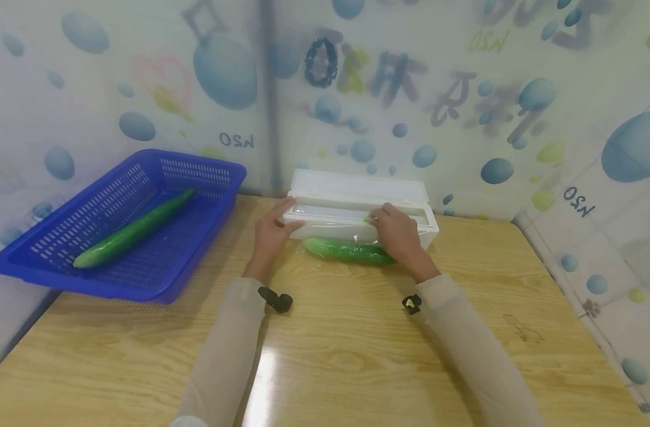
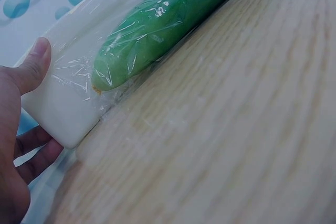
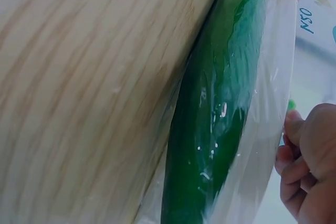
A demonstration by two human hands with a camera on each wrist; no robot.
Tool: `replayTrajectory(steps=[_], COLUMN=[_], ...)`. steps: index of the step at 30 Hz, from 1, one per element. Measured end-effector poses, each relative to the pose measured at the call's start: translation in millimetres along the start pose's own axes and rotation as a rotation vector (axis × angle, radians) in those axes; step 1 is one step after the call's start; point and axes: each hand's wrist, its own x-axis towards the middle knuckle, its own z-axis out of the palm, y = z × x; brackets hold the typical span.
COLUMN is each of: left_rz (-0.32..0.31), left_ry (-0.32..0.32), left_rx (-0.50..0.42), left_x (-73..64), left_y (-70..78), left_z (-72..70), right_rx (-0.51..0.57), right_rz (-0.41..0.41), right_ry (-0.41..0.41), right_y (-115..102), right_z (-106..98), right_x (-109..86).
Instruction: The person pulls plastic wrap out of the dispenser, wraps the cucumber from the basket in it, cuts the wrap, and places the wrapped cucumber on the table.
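A white cling film dispenser (image 1: 357,185) stands against the wall with its lid raised. Clear film runs down from it over a cucumber (image 1: 346,251), which lies on the table along the dispenser's front. My left hand (image 1: 270,237) grips the dispenser's left end, thumb (image 2: 38,61) on the front and the other fingers round the end. At the top front edge, my right hand (image 1: 397,234) pinches the small green slide cutter (image 1: 366,219), of which only a bit shows. In the right wrist view the right fingers (image 3: 294,169) are curled beside the film-covered cucumber (image 3: 215,108).
A blue plastic basket (image 1: 167,290) stands on the left of the wooden table (image 1: 346,356), with an unwrapped cucumber (image 1: 135,230) inside. Patterned wall covering (image 1: 303,136) rises directly behind the dispenser, and another wall borders the table's right side.
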Motion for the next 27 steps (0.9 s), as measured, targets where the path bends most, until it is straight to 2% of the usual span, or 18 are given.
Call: replayTrajectory(steps=[6, 18, 27], left_rz=[-0.002, -0.002, 0.006], left_ry=[-0.002, -0.011, -0.013], left_rx=[-0.004, -0.022, -0.043], left_x=[1.1, 0.3, -0.7], left_y=[-0.4, -1.1, -0.2], left_z=[-0.4, -1.6, -1.2], right_rx=[-0.012, -0.021, -0.051], right_rz=[0.018, -0.029, -0.033], right_ry=[-0.017, 0.025, 0.062], right_y=[7.5, 17.8, 28.1], right_z=[-2.7, -6.3, -7.3], right_x=[-2.3, -9.1, -15.4])
